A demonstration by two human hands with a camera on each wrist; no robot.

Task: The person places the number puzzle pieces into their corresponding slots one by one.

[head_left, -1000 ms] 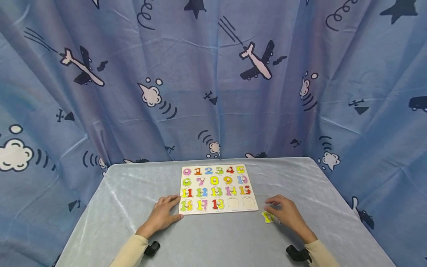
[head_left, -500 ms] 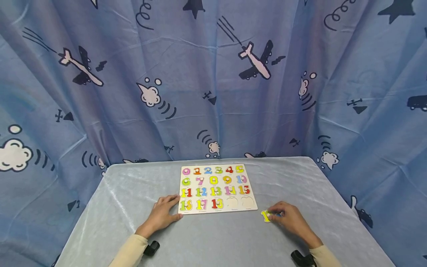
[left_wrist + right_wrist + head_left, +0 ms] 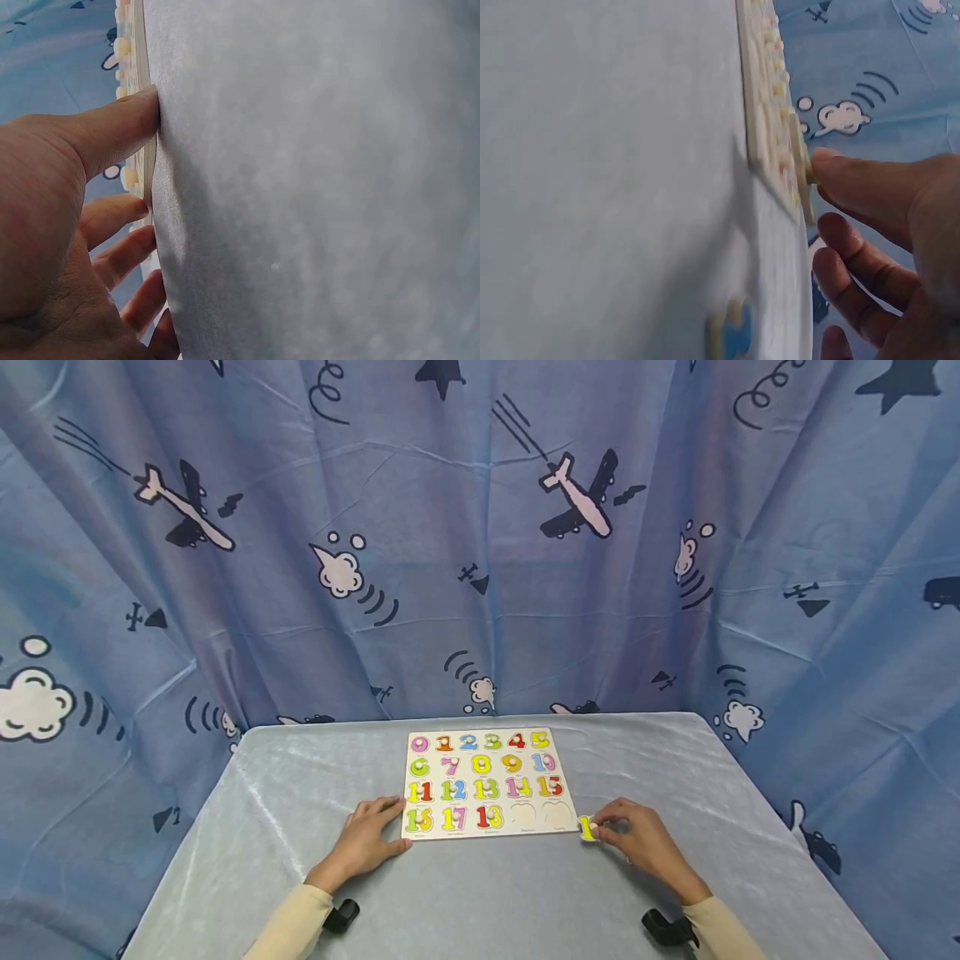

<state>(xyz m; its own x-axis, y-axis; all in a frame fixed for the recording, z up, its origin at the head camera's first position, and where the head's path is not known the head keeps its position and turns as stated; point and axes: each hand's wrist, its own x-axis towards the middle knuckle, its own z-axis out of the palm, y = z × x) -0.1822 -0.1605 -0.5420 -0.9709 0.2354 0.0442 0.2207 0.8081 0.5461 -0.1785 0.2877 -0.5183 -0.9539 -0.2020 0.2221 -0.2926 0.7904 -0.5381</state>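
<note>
A pale number puzzle board lies on the table, filled with several colourful knobbed number pieces. Two bare recesses show at its lower right. My left hand rests at the board's left edge, thumb and fingertips against its side. Between thumb and fingers, my right hand pinches a number piece with a yellow 1 showing; the hand hides its other half. That piece is tilted up at the board's lower right corner in the right wrist view. Behind it on the table sits a blurred blue-and-yellow piece.
A grey cloth covers the table. Beyond its back edge hangs a blue curtain printed with planes and clouds. Black wrist devices sit by both sleeves.
My right hand has taken hold of the yellow-1 piece and brought it up and left from the table to the board's corner. The left hand stays in place.
</note>
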